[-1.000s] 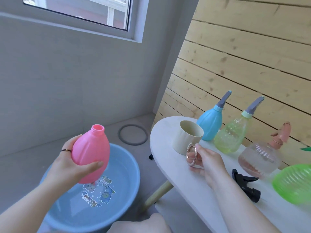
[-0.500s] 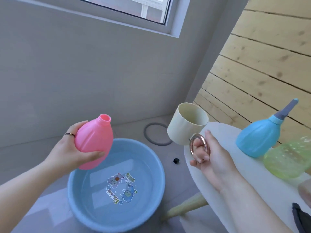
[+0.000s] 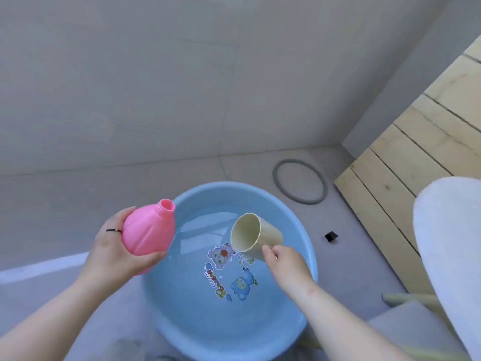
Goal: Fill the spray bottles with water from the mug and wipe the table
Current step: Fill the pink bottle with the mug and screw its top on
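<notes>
L hand (image 3: 117,246) wraps round the belly of a pink spray bottle (image 3: 149,229), cap off, open neck tilted up and to the right, held over the left rim of a blue basin (image 3: 299,220) that sits on the grey floor. R hand (image 3: 285,261) grips a cream mug (image 3: 256,237) at its handle side, fingers closed on it; handle itself hidden. Mug lies tipped on its side, mouth facing left toward the bottle, above the water near basin centre. Basin holds clear water w/ cartoon stickers (image 3: 229,272) on the bottom. White tabletop (image 3: 447,243) edge shows at far right, wood-plank wall (image 3: 416,142) behind it. Grey ring (image 3: 299,181) and a small black piece (image 3: 331,236) lie on the floor past the basin.
</notes>
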`<state>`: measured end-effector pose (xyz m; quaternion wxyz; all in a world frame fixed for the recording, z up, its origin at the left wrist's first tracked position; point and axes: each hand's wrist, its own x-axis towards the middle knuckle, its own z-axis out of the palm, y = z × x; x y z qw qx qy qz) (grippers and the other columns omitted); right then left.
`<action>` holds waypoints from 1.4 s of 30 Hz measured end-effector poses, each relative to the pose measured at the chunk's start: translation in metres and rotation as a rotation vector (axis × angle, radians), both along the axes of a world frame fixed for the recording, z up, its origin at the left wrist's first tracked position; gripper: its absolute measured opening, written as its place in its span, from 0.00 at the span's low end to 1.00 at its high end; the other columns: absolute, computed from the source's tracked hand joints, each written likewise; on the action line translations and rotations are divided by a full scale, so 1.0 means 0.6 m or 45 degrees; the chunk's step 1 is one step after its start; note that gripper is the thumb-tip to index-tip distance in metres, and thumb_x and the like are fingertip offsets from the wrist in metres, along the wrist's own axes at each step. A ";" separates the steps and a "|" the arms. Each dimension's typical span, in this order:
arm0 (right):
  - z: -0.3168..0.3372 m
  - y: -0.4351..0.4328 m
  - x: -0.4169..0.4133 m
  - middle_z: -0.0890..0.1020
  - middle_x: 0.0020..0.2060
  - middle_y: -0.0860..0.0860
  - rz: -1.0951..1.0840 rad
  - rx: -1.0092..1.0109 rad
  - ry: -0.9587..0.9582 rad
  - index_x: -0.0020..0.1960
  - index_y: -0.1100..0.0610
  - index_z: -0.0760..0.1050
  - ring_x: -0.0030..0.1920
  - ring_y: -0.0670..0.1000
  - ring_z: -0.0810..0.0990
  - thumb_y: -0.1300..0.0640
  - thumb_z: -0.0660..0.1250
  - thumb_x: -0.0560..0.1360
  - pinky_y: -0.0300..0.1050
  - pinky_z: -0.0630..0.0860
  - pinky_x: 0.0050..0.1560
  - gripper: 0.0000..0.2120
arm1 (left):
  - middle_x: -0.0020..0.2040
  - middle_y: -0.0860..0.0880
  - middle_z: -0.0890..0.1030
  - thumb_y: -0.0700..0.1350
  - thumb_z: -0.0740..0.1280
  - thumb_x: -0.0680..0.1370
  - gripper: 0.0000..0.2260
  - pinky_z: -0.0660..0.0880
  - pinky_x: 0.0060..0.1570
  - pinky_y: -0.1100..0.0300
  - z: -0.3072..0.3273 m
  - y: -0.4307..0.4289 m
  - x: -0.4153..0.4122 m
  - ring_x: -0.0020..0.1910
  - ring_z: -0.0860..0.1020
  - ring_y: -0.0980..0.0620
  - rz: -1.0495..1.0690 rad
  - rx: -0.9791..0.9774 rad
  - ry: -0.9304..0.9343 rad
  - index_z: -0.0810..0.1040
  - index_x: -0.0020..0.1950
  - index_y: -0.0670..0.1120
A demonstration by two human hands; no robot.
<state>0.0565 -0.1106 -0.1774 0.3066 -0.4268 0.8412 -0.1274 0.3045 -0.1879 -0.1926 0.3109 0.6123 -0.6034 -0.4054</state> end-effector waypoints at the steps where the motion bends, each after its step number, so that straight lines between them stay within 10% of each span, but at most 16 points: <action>1: -0.018 -0.005 -0.001 0.62 0.26 0.50 0.038 0.031 0.046 0.29 0.56 0.57 0.32 0.53 0.62 0.55 0.52 0.79 0.42 0.56 0.27 0.20 | 0.57 0.50 0.68 0.36 0.79 0.57 0.41 0.71 0.54 0.49 -0.011 -0.003 0.000 0.53 0.69 0.48 -0.001 0.000 -0.037 0.65 0.67 0.46; 12: -0.160 -0.029 -0.042 0.78 0.51 0.54 0.299 0.282 0.499 0.34 0.54 0.58 0.44 0.56 0.70 0.54 0.49 0.80 0.42 0.61 0.39 0.15 | 0.64 0.44 0.70 0.39 0.80 0.55 0.44 0.66 0.57 0.54 -0.064 -0.027 -0.009 0.61 0.69 0.44 -0.019 -0.141 -0.266 0.65 0.67 0.45; 18: -0.194 -0.032 -0.043 0.67 0.41 0.50 0.198 0.469 0.334 0.39 0.55 0.60 0.57 0.55 0.74 0.55 0.50 0.80 0.40 0.64 0.44 0.11 | 0.64 0.47 0.70 0.40 0.80 0.55 0.45 0.65 0.54 0.55 -0.064 -0.027 -0.020 0.63 0.68 0.45 -0.125 -0.236 -0.343 0.65 0.68 0.51; 22: -0.203 -0.033 -0.033 0.68 0.45 0.51 0.209 0.533 0.308 0.32 0.52 0.56 0.58 0.54 0.72 0.57 0.50 0.79 0.40 0.63 0.44 0.16 | 0.61 0.47 0.71 0.59 0.70 0.50 0.43 0.65 0.54 0.57 -0.068 -0.021 -0.025 0.59 0.68 0.47 -0.190 -0.266 -0.373 0.67 0.64 0.52; 27: -0.215 -0.038 -0.031 0.76 0.58 0.52 0.239 0.733 0.208 0.53 0.53 0.72 0.55 0.54 0.74 0.59 0.53 0.77 0.39 0.64 0.45 0.11 | 0.63 0.43 0.73 0.61 0.66 0.50 0.42 0.66 0.54 0.55 -0.077 -0.023 -0.036 0.59 0.72 0.40 -0.219 -0.290 -0.435 0.67 0.62 0.48; 35: -0.200 -0.031 -0.026 0.62 0.26 0.50 0.042 0.342 -0.034 0.28 0.54 0.56 0.33 0.53 0.63 0.58 0.53 0.77 0.42 0.55 0.27 0.19 | 0.57 0.44 0.76 0.63 0.62 0.52 0.40 0.66 0.52 0.55 -0.079 -0.023 -0.033 0.54 0.73 0.41 -0.222 -0.370 -0.473 0.67 0.62 0.49; 42: -0.196 -0.019 -0.026 0.56 0.25 0.49 -0.546 -0.051 -0.585 0.30 0.53 0.55 0.23 0.46 0.53 0.60 0.59 0.76 0.35 0.50 0.23 0.19 | 0.59 0.46 0.73 0.63 0.62 0.51 0.39 0.66 0.49 0.56 -0.073 -0.020 -0.034 0.55 0.72 0.44 -0.213 -0.322 -0.394 0.61 0.61 0.58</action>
